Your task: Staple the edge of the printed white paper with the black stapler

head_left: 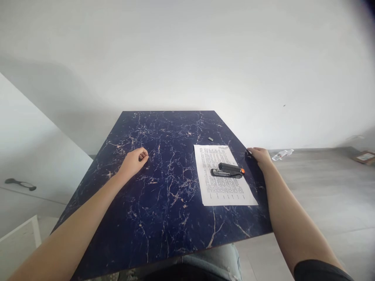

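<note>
My left hand (135, 160) rests on the left half of the dark blue marbled table (164, 195), its fingers curled in and nothing visible in them. At the table's right edge is my right hand (260, 156), with its fingers bent together; a small dark spot shows beneath the fingertips, too unclear to name. Between the hands, nearer the right one, lies a printed paper sheet (208, 191). On it sits a black stapler (228, 170) with an orange-red end, its upper arm swung apart from its base. Neither hand touches the sheet or stapler.
A small grey piece (210, 139), perhaps a strip of staples, lies beyond the paper. Clear plastic packaging (283, 154) and a brown cardboard piece (365, 157) are on the floor at right. A white wall (187, 58) stands behind the table, and a white drawer front with a dark handle (20, 184) at left.
</note>
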Demonstrator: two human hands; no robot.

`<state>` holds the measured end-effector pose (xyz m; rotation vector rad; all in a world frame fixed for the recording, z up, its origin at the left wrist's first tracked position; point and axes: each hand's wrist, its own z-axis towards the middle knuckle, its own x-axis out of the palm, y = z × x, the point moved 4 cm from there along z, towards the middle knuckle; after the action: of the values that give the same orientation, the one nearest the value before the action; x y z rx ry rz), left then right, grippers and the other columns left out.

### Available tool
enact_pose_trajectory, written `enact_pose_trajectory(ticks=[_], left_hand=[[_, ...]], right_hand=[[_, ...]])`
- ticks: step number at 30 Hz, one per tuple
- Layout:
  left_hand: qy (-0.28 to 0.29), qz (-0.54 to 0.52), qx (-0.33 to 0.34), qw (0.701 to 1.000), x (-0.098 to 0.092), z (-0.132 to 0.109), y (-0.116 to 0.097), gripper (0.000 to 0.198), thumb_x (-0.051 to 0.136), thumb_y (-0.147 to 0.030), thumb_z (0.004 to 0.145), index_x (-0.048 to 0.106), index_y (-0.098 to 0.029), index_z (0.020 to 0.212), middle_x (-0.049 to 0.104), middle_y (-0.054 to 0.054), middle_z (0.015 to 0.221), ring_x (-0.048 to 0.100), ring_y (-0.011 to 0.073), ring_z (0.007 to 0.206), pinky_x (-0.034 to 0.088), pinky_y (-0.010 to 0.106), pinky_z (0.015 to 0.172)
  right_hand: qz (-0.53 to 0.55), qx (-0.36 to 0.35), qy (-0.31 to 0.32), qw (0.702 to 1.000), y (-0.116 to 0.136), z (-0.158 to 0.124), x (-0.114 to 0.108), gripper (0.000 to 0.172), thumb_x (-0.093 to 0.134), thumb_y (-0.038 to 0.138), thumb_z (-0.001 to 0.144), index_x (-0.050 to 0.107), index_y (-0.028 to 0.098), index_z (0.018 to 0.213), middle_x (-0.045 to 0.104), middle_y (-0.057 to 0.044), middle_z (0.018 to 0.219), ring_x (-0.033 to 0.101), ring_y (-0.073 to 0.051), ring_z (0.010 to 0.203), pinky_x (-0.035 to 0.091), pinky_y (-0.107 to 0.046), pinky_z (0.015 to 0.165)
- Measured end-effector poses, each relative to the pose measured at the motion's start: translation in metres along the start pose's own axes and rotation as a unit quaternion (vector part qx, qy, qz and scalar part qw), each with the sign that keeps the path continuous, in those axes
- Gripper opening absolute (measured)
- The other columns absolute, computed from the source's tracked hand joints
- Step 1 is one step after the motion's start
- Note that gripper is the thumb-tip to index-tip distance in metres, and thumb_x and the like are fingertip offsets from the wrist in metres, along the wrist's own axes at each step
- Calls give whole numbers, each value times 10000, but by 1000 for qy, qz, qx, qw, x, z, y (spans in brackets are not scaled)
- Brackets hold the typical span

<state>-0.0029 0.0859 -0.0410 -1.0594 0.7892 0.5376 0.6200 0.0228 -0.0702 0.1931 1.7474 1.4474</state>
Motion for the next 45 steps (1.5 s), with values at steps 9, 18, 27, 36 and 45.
enact_pose_trajectory(ticks=[9,18,27,36,45], left_hand=[[2,2,5,1000,-1,0,-4,90,580,-308,885,629,-233,897,697,22,858,652,187,801,502,327,780],[7,5,5,1000,-1,0,-3,77,573,-294,902,620,-233,912,696,31,885,649,187,813,499,325,773],[8,10,12,1000,1,0,-1,57,569,-276,912,608,-235,912,686,24,878,639,182,803,491,318,766],[14,17,16,1000,2,-1,0,63,544,-287,922,586,-240,925,674,17,876,633,177,803,484,322,777],[14,24,17,999,2,1,1,73,536,-301,924,576,-240,917,675,25,883,632,183,802,486,324,771]], right_hand=[[-57,21,4,998,-2,5,1,187,688,384,701,687,198,687,523,0,495,567,-207,590,449,-303,527],[-74,22,12,997,-6,7,3,255,659,436,700,696,185,727,552,1,510,556,-192,545,422,-292,501],[-113,-5,12,994,-4,7,2,232,644,421,698,658,200,628,480,-5,462,520,-194,547,388,-295,500],[-174,-29,11,984,-6,12,3,286,584,470,728,636,213,613,506,-8,475,507,-195,542,347,-297,509],[-217,-137,7,967,38,-11,4,370,627,514,799,588,222,575,498,-12,513,485,-192,611,358,-311,616]])
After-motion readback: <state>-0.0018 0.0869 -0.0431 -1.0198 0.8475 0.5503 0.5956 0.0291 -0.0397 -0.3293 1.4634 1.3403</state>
